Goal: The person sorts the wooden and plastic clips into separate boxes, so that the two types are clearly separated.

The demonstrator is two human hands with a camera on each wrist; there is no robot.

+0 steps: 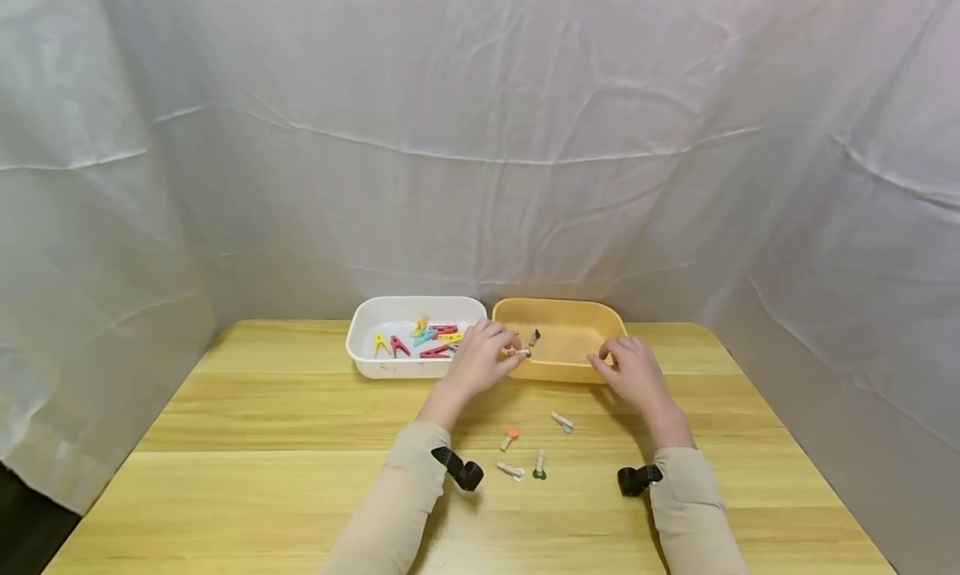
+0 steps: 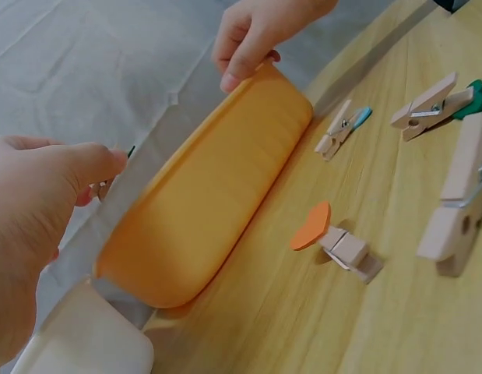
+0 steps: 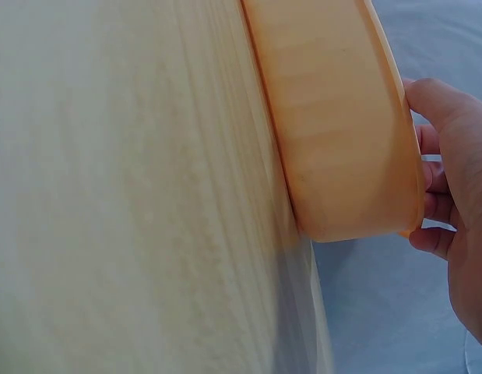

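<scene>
1. Up front, the left hand pinches a small wooden clip between curled fingertips, right at the near rim of the orange tub.
2. Beside it, the right hand curls its fingers over that tub's near right corner, gripping the rim.
3. Left of the left hand sits a white tub holding coloured pegs.
4. Nearer the sleeves, four wooden clips lie loose on the table.
</scene>
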